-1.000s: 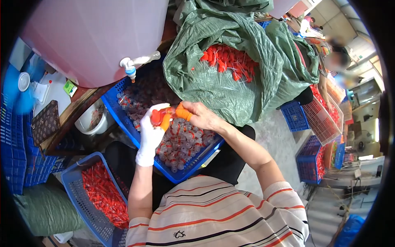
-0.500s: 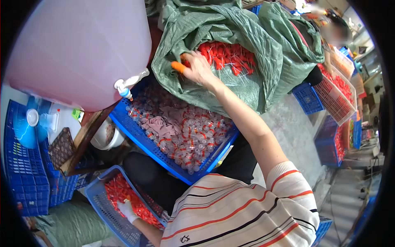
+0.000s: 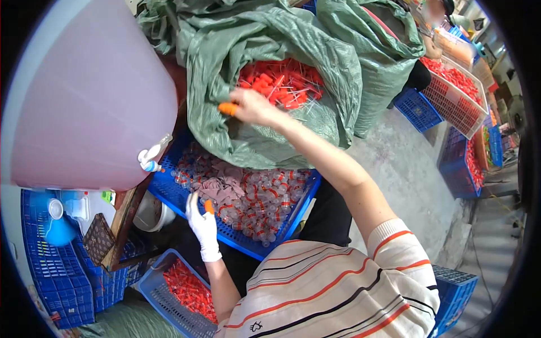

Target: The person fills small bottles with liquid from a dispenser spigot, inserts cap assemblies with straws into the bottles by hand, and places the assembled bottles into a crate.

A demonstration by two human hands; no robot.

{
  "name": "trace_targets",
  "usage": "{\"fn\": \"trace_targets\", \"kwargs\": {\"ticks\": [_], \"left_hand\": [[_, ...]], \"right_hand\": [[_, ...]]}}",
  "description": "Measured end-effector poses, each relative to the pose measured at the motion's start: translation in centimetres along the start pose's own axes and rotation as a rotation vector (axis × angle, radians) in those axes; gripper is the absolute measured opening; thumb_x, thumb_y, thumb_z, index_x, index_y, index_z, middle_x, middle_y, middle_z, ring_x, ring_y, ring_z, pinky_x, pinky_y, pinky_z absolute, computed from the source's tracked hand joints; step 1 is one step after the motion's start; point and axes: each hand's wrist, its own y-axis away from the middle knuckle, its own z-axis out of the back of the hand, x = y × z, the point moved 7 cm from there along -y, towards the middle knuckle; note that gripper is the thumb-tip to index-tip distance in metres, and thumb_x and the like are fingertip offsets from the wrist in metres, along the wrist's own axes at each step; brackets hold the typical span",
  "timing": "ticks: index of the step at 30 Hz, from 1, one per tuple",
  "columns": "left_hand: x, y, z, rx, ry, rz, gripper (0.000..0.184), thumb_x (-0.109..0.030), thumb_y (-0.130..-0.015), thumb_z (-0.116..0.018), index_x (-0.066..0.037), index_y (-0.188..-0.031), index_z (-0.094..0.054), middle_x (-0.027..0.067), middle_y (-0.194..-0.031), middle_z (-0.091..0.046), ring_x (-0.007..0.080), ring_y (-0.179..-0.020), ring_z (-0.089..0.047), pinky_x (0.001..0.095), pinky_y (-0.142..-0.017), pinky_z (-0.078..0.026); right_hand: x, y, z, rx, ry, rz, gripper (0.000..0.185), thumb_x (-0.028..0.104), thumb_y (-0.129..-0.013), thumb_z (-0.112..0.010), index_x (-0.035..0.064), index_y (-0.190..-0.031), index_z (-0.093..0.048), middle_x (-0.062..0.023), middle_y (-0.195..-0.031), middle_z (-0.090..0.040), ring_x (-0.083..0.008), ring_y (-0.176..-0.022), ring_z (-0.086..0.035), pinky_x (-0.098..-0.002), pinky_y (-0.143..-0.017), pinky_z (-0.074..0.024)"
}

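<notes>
My left hand [image 3: 204, 228], in a white glove with an orange finger cover, is over the near edge of a blue basket [image 3: 169, 198]. Its fingers are apart and hold nothing. In that basket are small clear plastic bottles [image 3: 265, 211] with red bands and a crumpled pink cloth [image 3: 221, 186]. My right hand [image 3: 251, 107], also with an orange finger cover, reaches into the mouth of a green woven sack [image 3: 205, 107]. It is beside red caps with thin clear stems [image 3: 282, 84]. Blur hides its fingertips.
A large tank [image 3: 90, 101] of pinkish liquid with a small tap [image 3: 151, 159] stands at left. A smaller blue-grey basket [image 3: 160, 301] of red pieces is below. At right are a second green sack [image 3: 380, 73] and a pale crate [image 3: 451, 98] of red pieces, near another person.
My left hand has come up out of the smaller basket of red pieces to the blue basket's edge. My right hand stays at the sack's mouth. The view has shifted.
</notes>
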Motion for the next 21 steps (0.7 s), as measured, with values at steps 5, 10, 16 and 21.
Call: {"fn": "trace_targets", "kwargs": {"ticks": [5,10,16,21], "left_hand": [[-0.5,2.5,-3.8,0.183,0.077,0.063,0.046,-0.004,-0.081,-0.066,-0.001,-0.125,-0.054,0.0198,-0.126,-0.056,0.0365,-0.117,-0.052,0.0428,-0.102,-0.041],[3.7,4.9,-6.0,0.274,0.171,0.183,0.046,0.006,-0.075,-0.047,0.001,-0.119,-0.059,0.0225,-0.114,-0.062,0.0386,-0.108,-0.058,0.042,-0.097,-0.045],[9.3,5.8,-12.8,0.494,0.044,0.218,0.035,-0.007,-0.081,-0.051,-0.003,-0.114,-0.064,0.0195,-0.112,-0.065,0.0355,-0.101,-0.063,0.0409,-0.088,-0.05],[2.7,4.0,-17.5,0.497,0.017,-0.048,0.031,-0.01,-0.075,-0.059,-0.005,-0.106,-0.064,0.0165,-0.103,-0.066,0.0362,-0.092,-0.063,0.0433,-0.083,-0.051]], "right_hand": [[0.8,3.8,0.4,0.083,0.215,0.042,0.048,0.034,-0.084,-0.068,0.0021,-0.119,-0.058,-0.0196,-0.113,-0.06,-0.0352,-0.107,-0.059,-0.0453,-0.088,-0.0489],[-2.8,4.6,8.7,-0.111,0.636,-0.007,0.033,0.014,-0.079,-0.068,0.0106,-0.112,-0.065,-0.0119,-0.099,-0.063,-0.0319,-0.095,-0.06,-0.0405,-0.083,-0.0505],[-5.7,6.2,8.7,-0.007,0.778,0.018,0.039,0.018,-0.078,-0.071,0.0178,-0.116,-0.063,-0.0085,-0.093,-0.06,-0.0297,-0.091,-0.059,-0.0405,-0.08,-0.0498],[-6.2,6.8,8.7,-0.015,0.775,0.031,0.029,0.014,-0.079,-0.07,0.0146,-0.107,-0.063,-0.0066,-0.089,-0.06,-0.0275,-0.089,-0.06,-0.0397,-0.079,-0.0489]]}}
